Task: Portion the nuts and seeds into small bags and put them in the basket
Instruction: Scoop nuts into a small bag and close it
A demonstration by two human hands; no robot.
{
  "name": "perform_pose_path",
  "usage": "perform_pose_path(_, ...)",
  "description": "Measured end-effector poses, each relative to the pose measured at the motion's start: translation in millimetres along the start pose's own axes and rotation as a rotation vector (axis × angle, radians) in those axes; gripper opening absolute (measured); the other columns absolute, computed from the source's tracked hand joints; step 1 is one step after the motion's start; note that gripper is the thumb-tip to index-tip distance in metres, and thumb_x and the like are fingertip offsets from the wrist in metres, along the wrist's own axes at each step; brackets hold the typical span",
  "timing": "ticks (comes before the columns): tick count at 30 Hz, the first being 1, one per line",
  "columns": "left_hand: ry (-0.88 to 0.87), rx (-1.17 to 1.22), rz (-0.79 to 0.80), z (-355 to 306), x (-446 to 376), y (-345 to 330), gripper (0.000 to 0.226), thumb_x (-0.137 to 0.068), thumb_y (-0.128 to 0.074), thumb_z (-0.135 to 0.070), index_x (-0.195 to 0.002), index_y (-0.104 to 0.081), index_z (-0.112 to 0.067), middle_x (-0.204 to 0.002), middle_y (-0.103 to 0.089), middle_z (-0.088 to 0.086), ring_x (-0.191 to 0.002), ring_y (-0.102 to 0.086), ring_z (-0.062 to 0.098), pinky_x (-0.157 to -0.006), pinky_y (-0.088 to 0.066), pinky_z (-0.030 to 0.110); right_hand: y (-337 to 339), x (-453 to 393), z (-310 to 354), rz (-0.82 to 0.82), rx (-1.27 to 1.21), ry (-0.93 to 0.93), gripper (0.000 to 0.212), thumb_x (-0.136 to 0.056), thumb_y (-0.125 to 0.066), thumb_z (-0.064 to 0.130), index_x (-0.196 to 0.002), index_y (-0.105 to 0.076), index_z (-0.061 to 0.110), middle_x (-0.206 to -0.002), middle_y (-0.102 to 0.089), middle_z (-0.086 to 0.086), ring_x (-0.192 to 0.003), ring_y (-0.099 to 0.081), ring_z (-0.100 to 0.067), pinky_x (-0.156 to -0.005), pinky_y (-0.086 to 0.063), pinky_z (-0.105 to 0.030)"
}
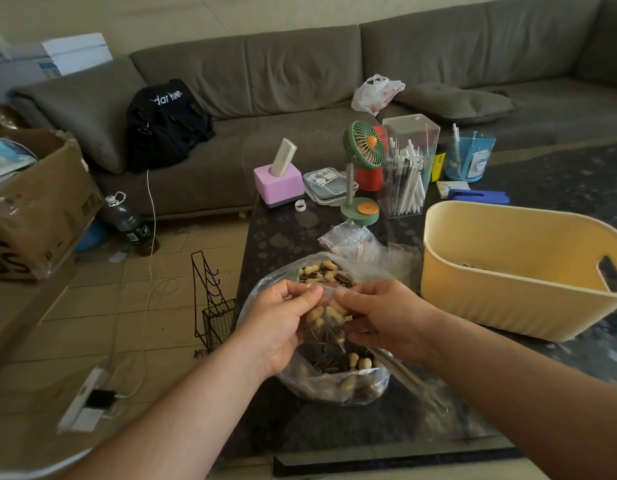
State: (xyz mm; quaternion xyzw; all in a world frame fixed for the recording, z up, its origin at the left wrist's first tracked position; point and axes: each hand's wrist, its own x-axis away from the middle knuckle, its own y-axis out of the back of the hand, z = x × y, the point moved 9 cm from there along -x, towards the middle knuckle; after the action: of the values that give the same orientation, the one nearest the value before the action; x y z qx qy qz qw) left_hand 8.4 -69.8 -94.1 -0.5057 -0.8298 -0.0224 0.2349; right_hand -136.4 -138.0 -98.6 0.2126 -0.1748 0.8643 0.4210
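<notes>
your left hand (277, 322): pinching the small bag (329, 315) of peanuts at its top
your right hand (383, 318): gripping its other side
big bag (335, 379): near the table's left edge, under your hands
basket (508, 299): right side

Illumination is dim, soft and slightly green-tinted, with no hard shadows. The dark bench (335, 420) shows faint glare on its glossy top. Wide-angle distortion bows the sofa (300, 71) and the frame edges. Forearms at the lower edge appear soft and slightly blurred.
</notes>
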Motion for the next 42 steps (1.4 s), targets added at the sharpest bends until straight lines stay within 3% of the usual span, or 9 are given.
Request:
perform_pose_path(5,-0.036,0.028,0.01,-3.4,0.8,-2.1,0.014,-0.1,-0.07,-0.008,-0.114,-0.069,-0.008,-0.105,-0.081,0.015,-0.092,-0.08,0.026,-0.074,-0.062,0.037,2.1,0.1,8.1,-0.027,0.045,0.08,0.024,-0.097,-0.074,0.027,-0.11,-0.073,0.008,-0.1,-0.08,-0.013,-0.087,-0.074,-0.023,-0.079,-0.061,-0.035)
perform_pose_path(10,-0.172,0.12,0.03,-21.3,5.0,-4.8,0.009,-0.103,-0.065,-0.016,-0.111,-0.067,-0.013,-0.112,-0.079,0.017,-0.102,-0.079,0.03,-0.081,-0.063,0.044,12.2,7.4,37.9,-0.121,0.073,0.351,0.015,-0.095,-0.076,0.02,-0.101,-0.076,0.007,-0.099,-0.079,-0.018,-0.096,-0.076,-0.037,-0.095,-0.061,-0.051)
perform_pose_path(14,-0.217,0.259,0.075,-29.7,6.8,-12.9,0.021,-0.108,-0.056,-0.027,-0.12,-0.063,-0.012,-0.121,-0.076,0.018,-0.113,-0.075,0.036,-0.096,-0.059,0.062,-0.1,12.7,44.6,-0.021,0.105,0.399,0.014,-0.095,-0.076,0.016,-0.107,-0.072,0.011,-0.101,-0.077,-0.007,-0.092,-0.072,-0.02,-0.091,-0.06,-0.043)
perform_pose_path(18,-0.068,0.316,0.164,-19.0,11.9,-29.8,0.036,-0.103,-0.059,-0.029,-0.135,-0.064,-0.011,-0.124,-0.076,0.018,-0.116,-0.075,0.033,-0.097,-0.06,0.051,9.8,14.5,55.2,-0.154,0.075,0.477,0.011,-0.093,-0.078,0.013,-0.103,-0.073,0.014,-0.101,-0.073,-0.02,-0.089,-0.072,-0.026,-0.087,-0.062,-0.046)
perform_pose_path(22,-0.003,0.278,0.238,-7.4,14.8,-41.2,0.045,-0.09,-0.069,-0.019,-0.135,-0.069,-0.018,-0.125,-0.077,0.014,-0.114,-0.075,0.03,-0.095,-0.06,0.045,6.0,15.8,54.9,-0.078,-0.07,0.456,0.027,-0.092,-0.073,-0.001,-0.116,-0.069,0.011,-0.096,-0.072,-0.019,-0.087,-0.071,-0.031,-0.088,-0.06,-0.047)
perform_pose_path(29,-0.079,0.228,0.217,-13.2,11.5,-38.9,0.043,-0.086,-0.072,-0.022,-0.129,-0.072,-0.017,-0.121,-0.079,0.009,-0.107,-0.076,0.021,-0.087,-0.058,0.034,3.7,9.7,43.5,-0.019,-0.053,0.361,0.013,-0.1,-0.069,0.014,-0.111,-0.073,0.008,-0.098,-0.072,-0.013,-0.09,-0.068,-0.023,-0.084,-0.057,-0.038)
perform_pose_path(33,-0.156,0.163,0.238,-18.9,12.5,-40.5,0.046,-0.086,-0.071,-0.001,-0.129,-0.071,-0.015,-0.12,-0.078,0.007,-0.111,-0.076,0.019,-0.093,-0.057,0.032,6.4,10.2,46.1,-0.037,-0.097,0.381,0.016,-0.104,-0.063,0.017,-0.116,-0.072,0.013,-0.109,-0.076,-0.013,-0.1,-0.072,-0.025,-0.097,-0.058,-0.047)
perform_pose_path(38,-0.208,0.135,0.188,-23.8,11.7,-36.8,0.049,-0.079,-0.076,-0.008,-0.127,-0.071,-0.014,-0.122,-0.079,0.009,-0.114,-0.075,0.021,-0.089,-0.058,0.03,-2.2,15.6,53.0,0.032,-0.093,0.438,0.033,-0.094,-0.072,0.001,-0.126,-0.068,0.006,-0.12,-0.072,-0.021,-0.112,-0.073,-0.035,-0.101,-0.058,-0.048)
perform_pose_path(42,-0.192,0.121,0.201,-23.1,11.0,-34.9,0.031,-0.092,-0.069,0.003,-0.119,-0.074,-0.012,-0.114,-0.079,0.01,-0.105,-0.076,0.021,-0.088,-0.058,0.032,-1.0,11.2,45.1,0.035,-0.096,0.365,0.017,-0.1,-0.066,0.003,-0.115,-0.072,0.006,-0.099,-0.074,-0.009,-0.09,-0.072,-0.021,-0.088,-0.059,-0.037)
